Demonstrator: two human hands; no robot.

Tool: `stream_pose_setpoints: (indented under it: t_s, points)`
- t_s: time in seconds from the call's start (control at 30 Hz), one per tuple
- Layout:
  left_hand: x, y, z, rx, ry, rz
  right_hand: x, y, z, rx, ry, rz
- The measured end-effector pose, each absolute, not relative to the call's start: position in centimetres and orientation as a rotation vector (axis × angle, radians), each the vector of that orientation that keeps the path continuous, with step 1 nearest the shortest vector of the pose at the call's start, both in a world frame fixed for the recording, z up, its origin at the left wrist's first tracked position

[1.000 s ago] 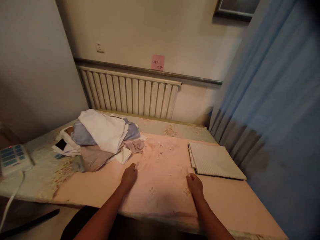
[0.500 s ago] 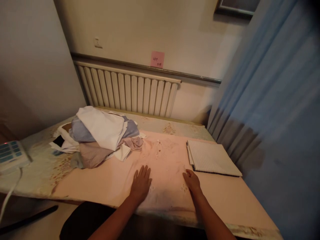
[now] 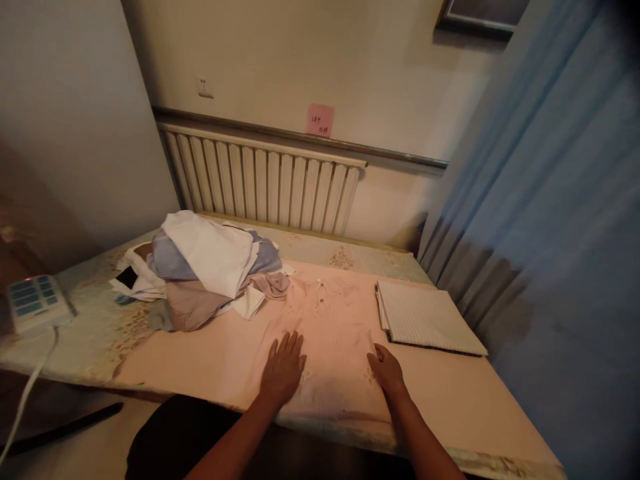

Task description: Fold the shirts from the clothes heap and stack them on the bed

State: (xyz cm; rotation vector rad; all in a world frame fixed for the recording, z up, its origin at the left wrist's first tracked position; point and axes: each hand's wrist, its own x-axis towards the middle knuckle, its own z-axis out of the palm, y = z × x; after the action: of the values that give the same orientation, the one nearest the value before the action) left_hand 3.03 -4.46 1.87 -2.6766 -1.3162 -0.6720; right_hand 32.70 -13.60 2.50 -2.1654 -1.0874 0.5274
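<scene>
Flatly, a pink garment (image 3: 333, 343) is lying across the front of the bench (image 3: 395, 263), between two hands.
The left hand (image 3: 283, 368) is resting palm down on the garment's left part, its fingers extended and slightly spread, while the right hand (image 3: 388, 371) is pinching the garment's right edge between thumb and curled fingers. A pink sheet (image 3: 450, 397) is lying underneath; a folded striped cloth (image 3: 431, 317) is sitting on it near the right hand, and a heap of crumpled clothes (image 3: 207, 257) is lying beyond the left hand, just beside the garment's upper left.
</scene>
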Motion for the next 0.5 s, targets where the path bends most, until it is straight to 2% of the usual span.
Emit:
stream_pose_setpoints:
  t_s: [0.5]
  points:
    - [3.0,-4.5,1.9,-2.665,-1.322,-0.629,31.0,-16.1,2.8,-2.225,-1.119,0.427]
